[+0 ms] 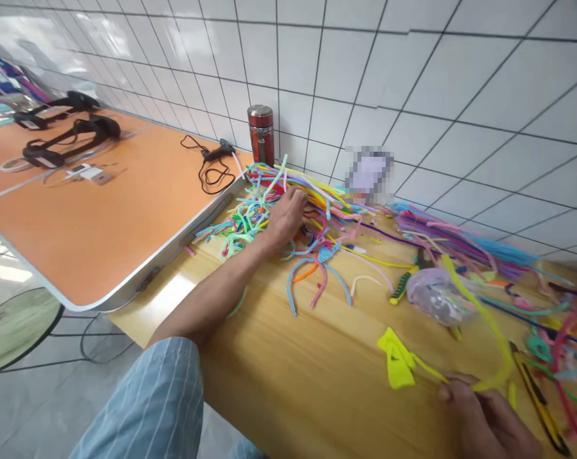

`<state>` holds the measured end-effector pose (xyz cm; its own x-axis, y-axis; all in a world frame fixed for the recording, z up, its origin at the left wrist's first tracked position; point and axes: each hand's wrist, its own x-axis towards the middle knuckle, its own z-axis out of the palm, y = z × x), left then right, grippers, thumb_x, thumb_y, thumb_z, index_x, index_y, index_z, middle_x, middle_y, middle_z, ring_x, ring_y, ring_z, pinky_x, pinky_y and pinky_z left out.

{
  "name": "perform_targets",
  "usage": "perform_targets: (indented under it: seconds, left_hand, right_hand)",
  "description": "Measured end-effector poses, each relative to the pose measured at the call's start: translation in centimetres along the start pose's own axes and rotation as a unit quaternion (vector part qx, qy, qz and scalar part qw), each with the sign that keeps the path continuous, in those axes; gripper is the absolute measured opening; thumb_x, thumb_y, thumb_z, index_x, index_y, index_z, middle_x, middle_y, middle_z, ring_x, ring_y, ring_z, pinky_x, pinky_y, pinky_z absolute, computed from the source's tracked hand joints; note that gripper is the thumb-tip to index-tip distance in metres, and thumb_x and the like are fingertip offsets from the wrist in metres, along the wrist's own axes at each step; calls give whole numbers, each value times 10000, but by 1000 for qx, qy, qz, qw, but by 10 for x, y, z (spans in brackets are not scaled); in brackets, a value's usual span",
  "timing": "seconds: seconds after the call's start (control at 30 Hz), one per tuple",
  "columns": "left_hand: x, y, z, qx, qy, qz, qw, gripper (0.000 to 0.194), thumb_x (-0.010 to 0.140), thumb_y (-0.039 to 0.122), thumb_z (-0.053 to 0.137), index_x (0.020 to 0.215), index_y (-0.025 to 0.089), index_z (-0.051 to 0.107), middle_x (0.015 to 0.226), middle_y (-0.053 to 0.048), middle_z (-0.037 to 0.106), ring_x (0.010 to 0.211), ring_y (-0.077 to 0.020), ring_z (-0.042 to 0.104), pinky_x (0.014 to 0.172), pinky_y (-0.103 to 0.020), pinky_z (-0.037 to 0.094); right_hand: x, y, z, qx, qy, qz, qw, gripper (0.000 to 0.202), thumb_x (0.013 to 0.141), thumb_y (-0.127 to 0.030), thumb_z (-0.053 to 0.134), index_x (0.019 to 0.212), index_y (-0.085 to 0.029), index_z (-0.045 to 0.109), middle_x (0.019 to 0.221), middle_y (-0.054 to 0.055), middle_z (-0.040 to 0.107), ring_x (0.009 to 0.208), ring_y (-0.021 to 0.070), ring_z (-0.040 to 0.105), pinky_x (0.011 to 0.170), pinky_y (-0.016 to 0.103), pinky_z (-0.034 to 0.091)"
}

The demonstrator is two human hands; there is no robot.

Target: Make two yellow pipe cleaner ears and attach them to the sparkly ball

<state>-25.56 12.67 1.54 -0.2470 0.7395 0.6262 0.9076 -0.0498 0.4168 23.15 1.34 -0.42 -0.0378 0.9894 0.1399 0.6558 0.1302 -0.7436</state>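
My left hand (288, 217) reaches into a heap of coloured pipe cleaners (250, 220) near the wall; its fingers are curled down among the stems, and what they grip is hidden. At the lower right, my right hand (489, 414) pinches a yellow pipe cleaner (496, 331), whose free length arcs upward. The pinched stem runs left to a flat yellow shape (397, 358) on the wooden table. Blue, orange and pink bent stems (317, 280) lie in front of my left hand.
A red thermos (261, 135) stands behind the heap. Green-handled pliers (401, 287), a clear plastic bag (438, 296) and a yellow-black cutter (539, 398) lie to the right. An orange table (125, 217) at left holds black headsets (73, 143) and cables. Purple and blue stems (465, 242) line the wall.
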Motion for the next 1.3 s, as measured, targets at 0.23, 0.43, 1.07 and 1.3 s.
perform_targets:
  seconds: [0.23, 0.43, 1.07, 1.3]
  left_hand:
    - [64, -11, -56, -82, 93, 52, 991, 291, 1132, 428, 448, 963, 259, 615, 974, -77, 692, 982, -270, 658, 938, -452, 560]
    - [96, -14, -88, -80, 93, 25, 992, 151, 1066, 386, 547, 935, 320, 584, 957, -56, 702, 886, -263, 613, 845, -484, 578]
    - [49, -55, -3, -3, -142, -76, 987, 99, 917, 148, 576, 870, 207, 639, 971, -83, 750, 951, -248, 655, 908, -375, 514]
    - [37, -35, -25, 85, -41, 14, 995, 129, 958, 245, 621, 851, 208, 682, 1296, -142, 738, 1348, -392, 531, 1178, -568, 345]
  right_hand:
    - [0, -31, 15, 90, 14, -23, 996, 576, 829, -804, 736, 662, -252, 717, 654, 45, 763, 620, 199, 732, 602, 244, 604]
    - [2, -36, 14, 85, -15, -45, 995, 454, 859, -679, 744, 714, -250, 742, 612, 26, 753, 560, 203, 729, 557, 251, 614]
    - [0, -24, 15, 91, -24, -51, 994, 279, 879, -498, 730, 803, -237, 793, 633, 14, 757, 588, 195, 733, 588, 253, 616]
    - [0, -27, 14, 90, -42, -49, 994, 288, 883, -499, 712, 806, -240, 810, 631, 19, 757, 592, 205, 733, 604, 274, 627]
